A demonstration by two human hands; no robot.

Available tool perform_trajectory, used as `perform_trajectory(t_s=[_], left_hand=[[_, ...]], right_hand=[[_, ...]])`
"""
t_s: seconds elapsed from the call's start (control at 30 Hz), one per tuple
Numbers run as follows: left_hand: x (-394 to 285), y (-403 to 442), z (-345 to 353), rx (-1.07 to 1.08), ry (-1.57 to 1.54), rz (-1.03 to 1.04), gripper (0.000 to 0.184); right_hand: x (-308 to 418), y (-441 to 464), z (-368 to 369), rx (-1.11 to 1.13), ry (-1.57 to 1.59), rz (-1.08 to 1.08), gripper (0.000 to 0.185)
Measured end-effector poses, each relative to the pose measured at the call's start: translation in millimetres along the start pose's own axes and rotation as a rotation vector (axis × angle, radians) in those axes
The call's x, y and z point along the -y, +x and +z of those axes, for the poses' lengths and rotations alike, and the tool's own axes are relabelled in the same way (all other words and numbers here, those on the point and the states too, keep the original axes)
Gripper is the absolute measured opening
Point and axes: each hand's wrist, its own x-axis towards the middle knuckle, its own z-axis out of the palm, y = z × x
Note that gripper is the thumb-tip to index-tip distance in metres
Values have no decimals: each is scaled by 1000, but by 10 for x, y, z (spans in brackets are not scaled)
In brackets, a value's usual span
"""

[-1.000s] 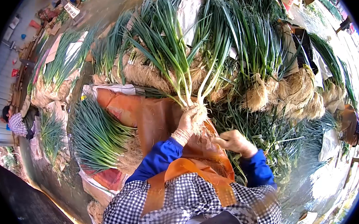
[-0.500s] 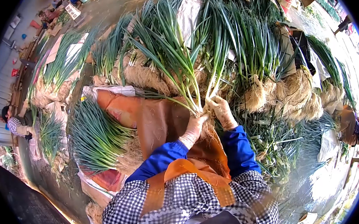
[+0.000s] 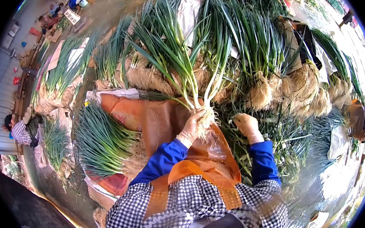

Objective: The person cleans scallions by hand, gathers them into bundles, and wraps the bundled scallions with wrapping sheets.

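Note:
My left hand [image 3: 192, 125] is closed around a small bunch of green onions [image 3: 190, 72], just above their pale, tangled roots. The green leaves fan up and away from me over the pile behind. To the right, my right hand [image 3: 248, 125] is apart from the bunch, its fingers curled closed; whatever they may hold is too small or hidden to make out. Below that hand lies a heap of loose green leaves [image 3: 268, 146]. A brown-orange apron [image 3: 161, 117] spreads beneath my left hand.
Rooted green onions [image 3: 261, 48] stand in a row across the far side. A neat stack of green onions [image 3: 101, 140] lies at my left on a red-and-white sack. Wet floor [image 3: 324, 193] shows at right. Another person [image 3: 20, 131] is at far left, with more people in the back left.
My right hand has let go of the green onions and moved right and slightly down, over the loose leaves. My left hand keeps hold of the bunch, its roots now in plain view.

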Motion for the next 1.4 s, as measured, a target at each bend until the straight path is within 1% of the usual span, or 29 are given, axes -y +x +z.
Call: perform_trajectory(t_s=[0.03, 0.1, 0.17, 0.23, 0.27, 0.3, 0.37, 0.4, 0.5, 0.53, 0.6, 0.63, 0.7, 0.83, 0.9, 0.93, 0.97, 1.0, 1.07, 1.1, 1.13, 1.17, 1.2, 1.23, 1.27, 1.3, 1.33, 1.37, 1.4], left_hand=[[40, 37, 33, -61, -15, 71, 19], [-27, -35, 9, -19, 83, 37, 19], [-24, -97, 173, -130, 155, 56, 18], [-25, 0, -73, -31, 251, 10, 22], [57, 15, -14, -35, 260, 196, 31], [80, 30, -15, -54, 343, 215, 36], [118, 109, -134, -59, 336, 215, 39], [113, 105, -105, -55, 338, 219, 39], [112, 90, -79, -69, 373, 276, 43], [112, 117, -121, -56, 397, 276, 44], [116, 125, -139, -44, 418, 267, 45], [102, 114, -97, -78, 464, 254, 45], [118, 81, -56, -115, 507, 231, 45], [96, 57, 19, -74, 477, 225, 44], [97, 62, -1, -22, 475, 239, 43], [95, 82, -20, -19, 478, 241, 43], [99, 99, -60, -33, 461, 229, 43], [97, 108, -86, -47, 443, 220, 42], [89, 111, -108, -56, 426, 237, 39], [100, 111, -120, -67, 405, 247, 36], [90, 81, -129, -41, 592, 334, 34], [79, 53, -137, -30, 774, 429, 31], [31, 66, -138, -85, 534, 237, 32], [-8, 71, -147, -137, 291, 50, 32], [-25, 53, -163, -148, 229, -1, 39], [11, 51, -82, -76, 269, 180, 33], [16, 74, -75, -87, 242, 178, 31], [22, 83, -70, -99, 215, 176, 29], [13, 84, -113, -100, 215, 173, 29]], right_hand=[[288, 77, -214, -14, 641, 194, 24], [624, 278, -251, -269, 804, 193, 22], [836, 544, -340, -431, 571, -43, 23], [1064, 860, -419, -370, 421, -117, 24], [1177, 1065, -456, -208, 266, -68, 22], [1216, 1271, -497, -46, 109, -19, 20], [1008, 1809, -108, 95, -15, -88, 20], [957, 1941, -36, 164, 9, -135, 20], [1011, 1856, -243, 335, 31, -202, 19], [963, 1830, -166, 338, 28, -199, 19], [862, 1725, 103, -135, 186, -159, 17], [880, 1645, 133, -164, 146, -122, 16], [1023, 1421, -55, -197, 331, -44, 18], [896, 1448, 6, -218, 453, -77, 23], [983, 1503, -195, -20, 326, -100, 28], [860, 1727, 29, 13, 148, -196, 28], [732, 1910, 193, 38, 72, -351, 27], [611, 2048, 363, 96, 212, -368, 27], [752, 1983, 205, 122, 245, -363, 25], [835, 1829, 92, 91, 136, -339, 23], [967, 1519, -167, 10, 398, -363, 22], [1030, 1311, -390, 237, 701, -242, 27], [983, 1100, -586, 398, 880, -230, 31], [932, 871, -678, 455, 1127, -305, 33], [860, 659, -775, 478, 1277, -359, 30], [772, 449, -851, 462, 1382, -472, 29], [557, 311, -850, 505, 1382, -495, 28], [370, 190, -822, 500, 1510, -555, 27], [164, 110, -769, 560, 1494, -392, 26]])
